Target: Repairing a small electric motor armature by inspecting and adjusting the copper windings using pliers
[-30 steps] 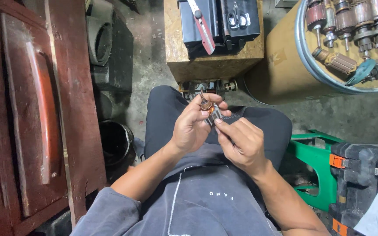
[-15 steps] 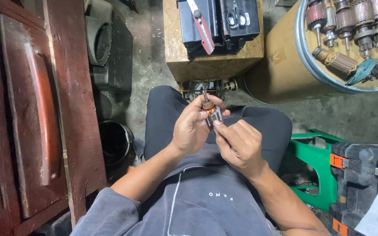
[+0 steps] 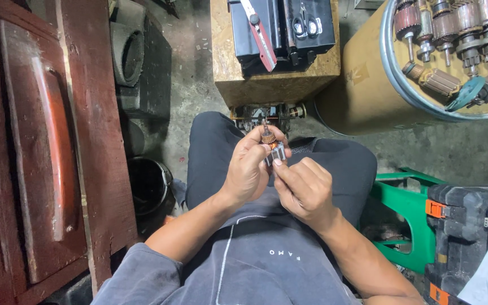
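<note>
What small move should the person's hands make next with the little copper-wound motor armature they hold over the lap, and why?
Probably a slight turn of the small copper-wound motor armature by the left hand. The left hand's fingers wrap it from the side, its copper end pointing up, while the right hand pinches its lower grey part from below. Only one face shows, so turning would likely expose the rest.

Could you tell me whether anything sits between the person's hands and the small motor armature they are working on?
Nothing visible does. The left hand already grips the small motor armature over the lap, and the right hand touches its lower end with the fingertips. How far the fingers wrap behind it cannot be seen.
</note>
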